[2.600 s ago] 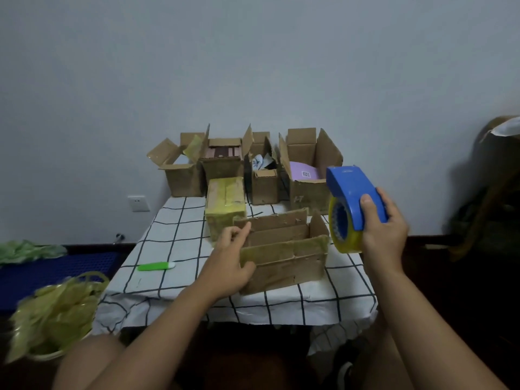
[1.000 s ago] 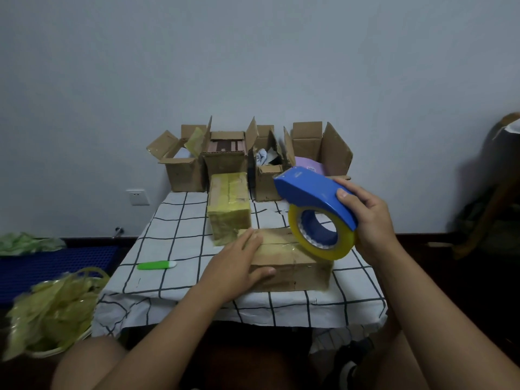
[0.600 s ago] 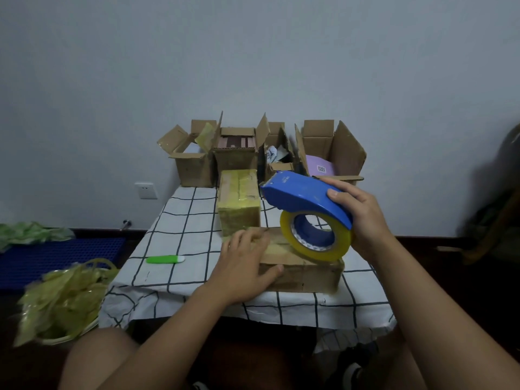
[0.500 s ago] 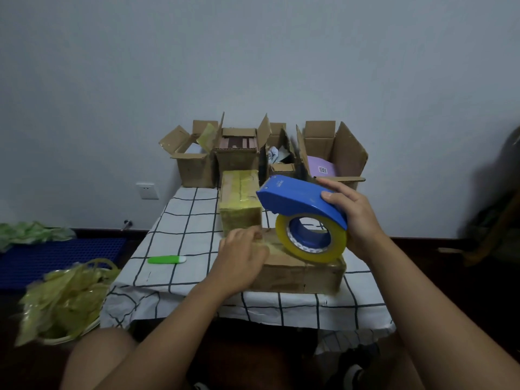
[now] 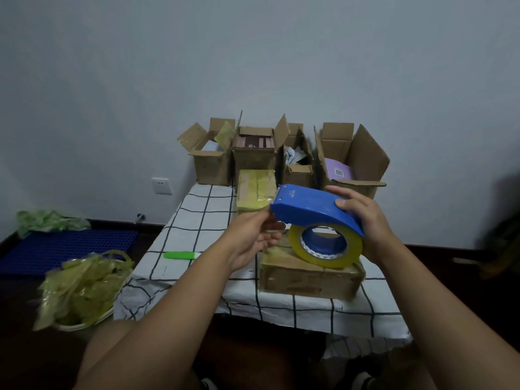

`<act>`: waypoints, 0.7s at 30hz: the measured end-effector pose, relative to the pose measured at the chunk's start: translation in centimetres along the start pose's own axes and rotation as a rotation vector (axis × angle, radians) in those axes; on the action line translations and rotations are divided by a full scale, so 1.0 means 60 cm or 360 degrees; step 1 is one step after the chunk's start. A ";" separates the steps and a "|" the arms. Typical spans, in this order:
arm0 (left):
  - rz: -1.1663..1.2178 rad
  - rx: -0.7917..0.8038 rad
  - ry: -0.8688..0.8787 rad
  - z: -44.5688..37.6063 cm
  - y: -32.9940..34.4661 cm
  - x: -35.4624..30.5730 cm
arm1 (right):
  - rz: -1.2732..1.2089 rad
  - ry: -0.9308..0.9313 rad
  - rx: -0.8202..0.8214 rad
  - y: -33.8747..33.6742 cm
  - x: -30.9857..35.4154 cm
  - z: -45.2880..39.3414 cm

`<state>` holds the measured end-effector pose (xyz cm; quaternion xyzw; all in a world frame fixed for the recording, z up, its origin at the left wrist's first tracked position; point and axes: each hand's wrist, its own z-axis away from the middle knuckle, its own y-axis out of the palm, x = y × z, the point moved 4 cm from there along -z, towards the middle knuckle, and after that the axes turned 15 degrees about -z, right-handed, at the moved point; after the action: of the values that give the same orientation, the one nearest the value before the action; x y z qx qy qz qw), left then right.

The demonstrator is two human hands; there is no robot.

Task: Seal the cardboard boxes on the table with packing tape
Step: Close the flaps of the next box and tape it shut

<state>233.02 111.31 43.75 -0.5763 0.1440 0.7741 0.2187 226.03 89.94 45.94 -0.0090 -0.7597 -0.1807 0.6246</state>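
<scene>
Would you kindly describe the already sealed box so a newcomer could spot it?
Start at the checked tablecloth. Four open boxes line its far edge; the sealed box stands just before them. It alone is closed and wrapped in yellowish tape.

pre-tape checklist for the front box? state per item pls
1. Flaps of the front box folded shut: ok.
2. Right hand grips the tape dispenser: ok.
3. Tape roll loaded, with tape left on it: ok.
4. Left hand has hold of the free tape end at the dispenser's nose: cannot tell; fingers are there, but no strip is visible.
5. Tape stuck to the box to start the seam: not ok; nothing is laid from the dispenser yet.
6. Box held down: not ok; neither hand is on it.
</scene>
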 end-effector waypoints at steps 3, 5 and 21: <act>0.0122 0.0039 0.0037 0.000 -0.004 -0.001 | 0.0014 0.0002 0.0007 -0.001 -0.002 -0.001; 0.0189 0.0031 0.0040 0.001 -0.008 -0.003 | 0.0014 -0.0001 0.0015 -0.001 -0.002 -0.003; 0.0237 0.0151 0.0142 0.023 -0.026 -0.021 | 0.0045 -0.0005 0.0094 0.006 -0.002 -0.008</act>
<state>232.98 113.11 45.39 -0.5869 0.2326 0.7541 0.1809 226.58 90.15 46.02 -0.0016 -0.7654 -0.1493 0.6260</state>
